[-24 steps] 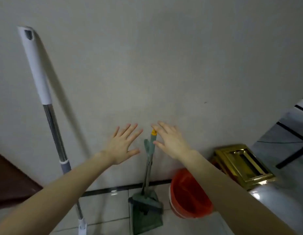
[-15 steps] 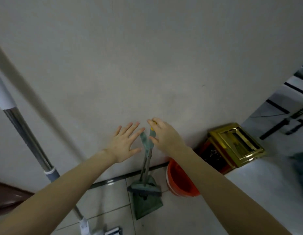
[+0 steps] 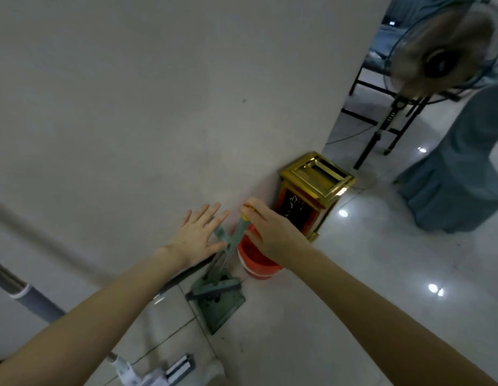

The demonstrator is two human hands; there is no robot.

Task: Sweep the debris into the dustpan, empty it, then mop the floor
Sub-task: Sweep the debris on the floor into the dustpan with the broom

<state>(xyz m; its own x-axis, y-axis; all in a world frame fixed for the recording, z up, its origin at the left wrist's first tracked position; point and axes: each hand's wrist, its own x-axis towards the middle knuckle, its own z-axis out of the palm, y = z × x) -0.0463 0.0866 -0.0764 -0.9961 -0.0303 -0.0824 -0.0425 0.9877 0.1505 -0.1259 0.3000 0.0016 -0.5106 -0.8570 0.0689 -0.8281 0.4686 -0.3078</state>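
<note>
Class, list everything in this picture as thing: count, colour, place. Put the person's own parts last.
wall: 1, off-white, ahead
floor: 1, pale tiles, below
dustpan: 1, green, on floor by wall
handles: 2, green, one yellow-tipped, rising from dustpan
bucket: 1, orange, right of dustpan
bin: 1, gold, at wall corner
fan: 1, dark, upper right
mop: 1, grey pole, lower left
draped cloth: 1, grey-blue, far right
left hand: 1, fingers spread, left of handles
right hand: 1, fingers curled round yellow-tipped handle
</note>
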